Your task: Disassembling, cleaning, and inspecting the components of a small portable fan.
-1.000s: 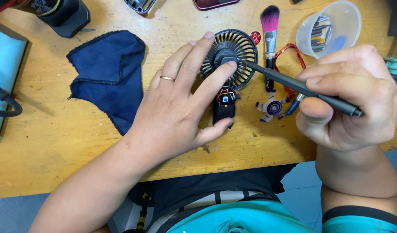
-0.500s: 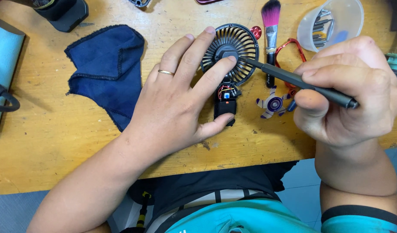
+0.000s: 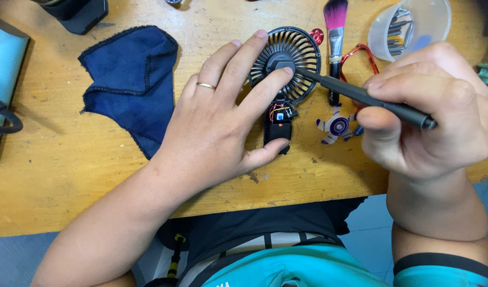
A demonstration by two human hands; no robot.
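A small black handheld fan (image 3: 286,58) lies flat on the wooden table (image 3: 58,175), its round grille up and its open handle (image 3: 278,125) showing red wires and a blue part. My left hand (image 3: 223,122), a ring on one finger, presses on it: index finger on the hub, thumb beside the handle. My right hand (image 3: 430,111) grips a black screwdriver (image 3: 371,100) like a pen, its tip at the grille's right side near the hub.
A dark blue cloth (image 3: 132,85) lies left of the fan. A pink-tipped brush (image 3: 335,37), a red ring-shaped part (image 3: 361,56) and a small purple-and-white impeller (image 3: 338,126) lie right of it. A clear cup of bits (image 3: 408,29) stands at the back right. The table's front edge runs near my body.
The view has shifted slightly. Both hands keep their grip; the screwdriver tip stays at the fan's hub with only a small change of angle.
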